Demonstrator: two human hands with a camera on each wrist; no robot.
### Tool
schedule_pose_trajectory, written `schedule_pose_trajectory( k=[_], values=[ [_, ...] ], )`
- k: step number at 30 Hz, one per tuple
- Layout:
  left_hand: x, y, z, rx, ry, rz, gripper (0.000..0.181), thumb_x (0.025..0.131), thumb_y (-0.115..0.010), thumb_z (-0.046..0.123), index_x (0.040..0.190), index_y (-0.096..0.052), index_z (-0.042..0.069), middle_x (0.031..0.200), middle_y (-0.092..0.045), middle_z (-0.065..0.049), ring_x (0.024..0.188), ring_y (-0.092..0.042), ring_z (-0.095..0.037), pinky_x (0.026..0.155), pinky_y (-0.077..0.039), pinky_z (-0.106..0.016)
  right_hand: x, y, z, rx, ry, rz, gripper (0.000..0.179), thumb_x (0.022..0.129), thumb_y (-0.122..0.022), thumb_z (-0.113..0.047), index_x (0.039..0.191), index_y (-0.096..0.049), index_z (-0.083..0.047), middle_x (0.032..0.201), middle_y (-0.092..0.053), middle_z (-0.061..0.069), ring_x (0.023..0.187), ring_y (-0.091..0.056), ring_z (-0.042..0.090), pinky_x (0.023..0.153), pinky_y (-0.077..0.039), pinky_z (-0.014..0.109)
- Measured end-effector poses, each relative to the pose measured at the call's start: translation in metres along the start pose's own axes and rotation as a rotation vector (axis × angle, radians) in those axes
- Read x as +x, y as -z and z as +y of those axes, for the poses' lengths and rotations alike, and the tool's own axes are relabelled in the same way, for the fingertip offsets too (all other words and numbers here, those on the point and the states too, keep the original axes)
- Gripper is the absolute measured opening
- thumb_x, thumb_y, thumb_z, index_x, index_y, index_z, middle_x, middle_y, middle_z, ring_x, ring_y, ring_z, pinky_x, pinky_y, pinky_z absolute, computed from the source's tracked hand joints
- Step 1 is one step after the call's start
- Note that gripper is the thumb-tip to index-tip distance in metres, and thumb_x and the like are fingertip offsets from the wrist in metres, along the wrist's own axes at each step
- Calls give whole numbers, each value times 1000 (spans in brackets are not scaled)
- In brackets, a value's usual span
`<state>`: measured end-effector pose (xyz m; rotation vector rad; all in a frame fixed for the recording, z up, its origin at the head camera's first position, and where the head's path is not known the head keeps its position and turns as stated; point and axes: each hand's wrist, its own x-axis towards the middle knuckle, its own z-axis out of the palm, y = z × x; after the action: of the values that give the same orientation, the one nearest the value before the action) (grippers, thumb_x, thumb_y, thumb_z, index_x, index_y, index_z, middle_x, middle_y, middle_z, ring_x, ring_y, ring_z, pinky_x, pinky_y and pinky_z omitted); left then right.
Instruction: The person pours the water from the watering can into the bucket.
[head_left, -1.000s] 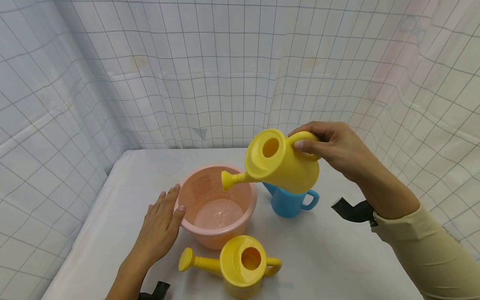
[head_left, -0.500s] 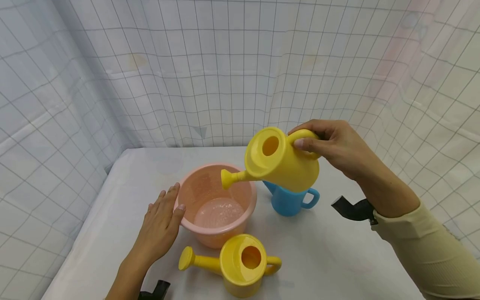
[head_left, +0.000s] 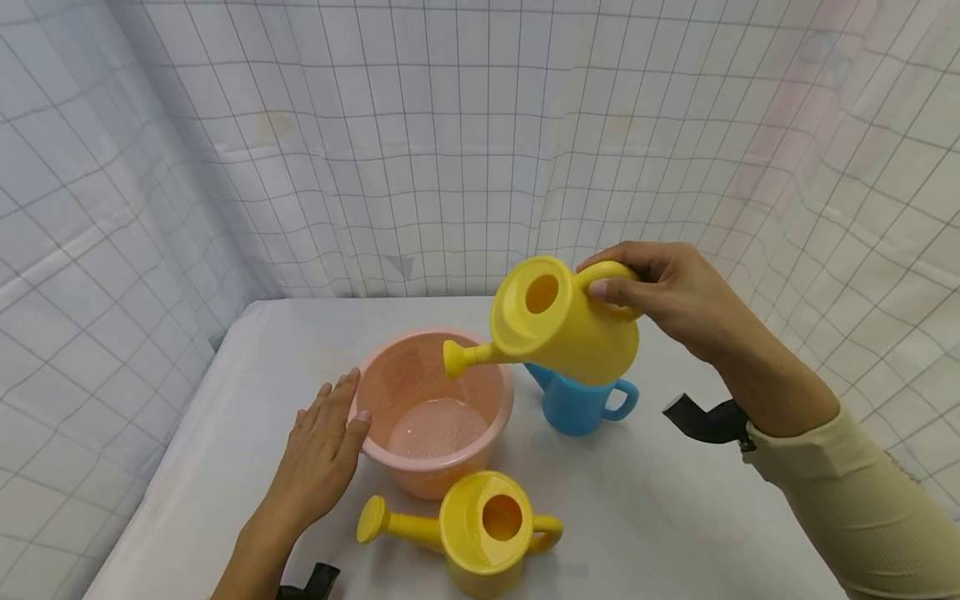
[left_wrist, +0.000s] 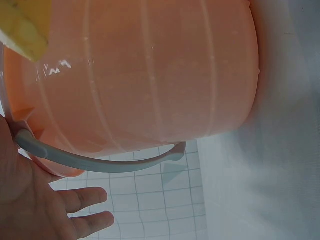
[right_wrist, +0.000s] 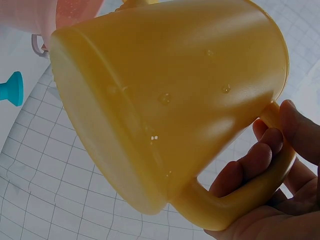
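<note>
My right hand (head_left: 667, 296) grips the handle of a yellow watering can (head_left: 592, 342) and holds it in the air, tilted left. Its spout points over a pink bucket (head_left: 438, 471), which has shallow liquid at the bottom. The right wrist view shows my fingers curled round the handle and droplets on the can's body (right_wrist: 165, 90). My left hand (head_left: 318, 462) lies along the bucket's left rim, fingers straight. In the left wrist view, the hand (left_wrist: 30, 200) is beside the bucket's grey handle (left_wrist: 105, 164).
A second yellow watering can (head_left: 483, 575) stands in front of the bucket, spout to the left. Behind the raised can, a blue watering can (head_left: 572, 408) is partly hidden. White checked curtains (head_left: 465, 150) enclose the white table (head_left: 675, 517) at the back and sides.
Both hands and the tilted can hold almost the same position throughout. Ripples on the liquid in the bucket look fainter now than half a second ago.
</note>
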<state>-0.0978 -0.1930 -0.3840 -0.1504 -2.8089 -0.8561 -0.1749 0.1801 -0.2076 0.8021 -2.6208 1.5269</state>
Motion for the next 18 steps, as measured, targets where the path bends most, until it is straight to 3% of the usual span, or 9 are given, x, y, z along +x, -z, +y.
schedule_pose_trajectory(
  k=[18],
  values=[
    [-1,0,0,-3,12,-15,57,101,-30,43,153,-12,28,159,-19,-7,146,-12,-40,110,-7,-69,1,0,0,2,10,-12,26,90,-64,-24,111,-67,-9,101,-69,1,86,-62,23,75,-55,28]
  ],
)
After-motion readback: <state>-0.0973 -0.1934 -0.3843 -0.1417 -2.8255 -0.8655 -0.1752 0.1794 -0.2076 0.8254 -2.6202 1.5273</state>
